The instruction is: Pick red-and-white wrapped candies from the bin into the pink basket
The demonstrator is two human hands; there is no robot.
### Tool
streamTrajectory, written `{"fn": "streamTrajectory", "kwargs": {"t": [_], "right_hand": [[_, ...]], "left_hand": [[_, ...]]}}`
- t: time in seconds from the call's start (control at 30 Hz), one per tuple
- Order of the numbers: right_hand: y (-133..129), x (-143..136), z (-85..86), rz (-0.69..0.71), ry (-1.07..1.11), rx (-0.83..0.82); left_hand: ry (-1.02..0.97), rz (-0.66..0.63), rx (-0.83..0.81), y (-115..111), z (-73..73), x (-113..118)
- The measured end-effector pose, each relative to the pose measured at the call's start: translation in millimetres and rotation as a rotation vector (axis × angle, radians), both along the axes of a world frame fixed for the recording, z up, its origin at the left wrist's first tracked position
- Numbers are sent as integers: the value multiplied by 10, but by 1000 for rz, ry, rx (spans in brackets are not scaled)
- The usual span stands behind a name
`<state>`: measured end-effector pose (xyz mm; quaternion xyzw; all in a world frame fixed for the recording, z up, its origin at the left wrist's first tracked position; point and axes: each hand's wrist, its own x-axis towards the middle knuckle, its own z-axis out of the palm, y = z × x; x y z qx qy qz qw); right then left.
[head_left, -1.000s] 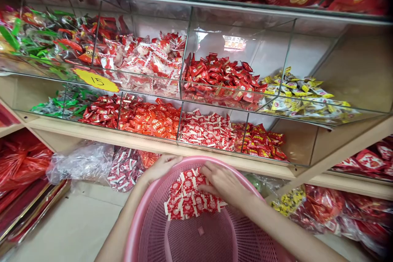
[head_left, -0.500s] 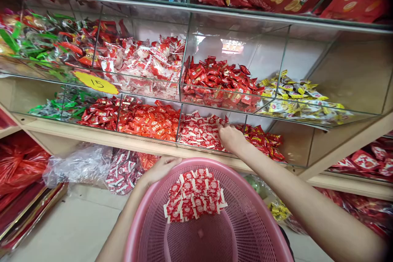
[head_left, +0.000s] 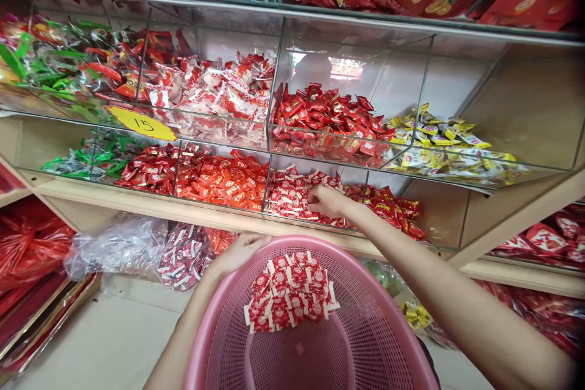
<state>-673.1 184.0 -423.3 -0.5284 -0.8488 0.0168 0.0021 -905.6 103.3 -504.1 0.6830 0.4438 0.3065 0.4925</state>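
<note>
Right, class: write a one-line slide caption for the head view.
Right hand reaches into a shelf compartment of red-and-white sweets; left hand grips the pink basket.

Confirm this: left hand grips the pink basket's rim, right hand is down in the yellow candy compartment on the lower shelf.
Wrong compartment. The head view shows the right hand in the red-and-white candies on the lower shelf; the yellow candies lie on the shelf above. The left hand does grip the pink basket rim.

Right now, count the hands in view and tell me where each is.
2. The left hand grips the pink basket at its rim; the right hand rests on the red-and-white sweets in the lower glass bin. No other hands show.
</note>
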Motion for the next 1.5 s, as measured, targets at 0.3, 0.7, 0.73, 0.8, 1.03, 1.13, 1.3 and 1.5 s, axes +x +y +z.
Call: {"fn": "streamTrajectory", "kwargs": {"t": [0.3,0.7,0.73,0.8,1.03,1.13,1.3,1.5], "right_hand": [[-23,-79,9,7,58,-44],[35,-150,-42,33,161,-160],[40,-157,-49,38,177,-161],[49,-160,-44,41,205,-146],[-18,-25,127,94,286,-151],[-54,18,115,131,213,-214],[-54,24,67,62,133,-278],[-22,-11,111,-20,120,-388]], "left_hand": [[29,13,0,1,7,2],[36,12,5,0,4,-2],[37,11,6,2,-4,-5],[40,8,11,2,-10,-9],[101,22,23,-14,25,3],[123,34,16,-16,35,14],[119,31,14,-20,45,18],[104,14,10,-18,46,9]]}}
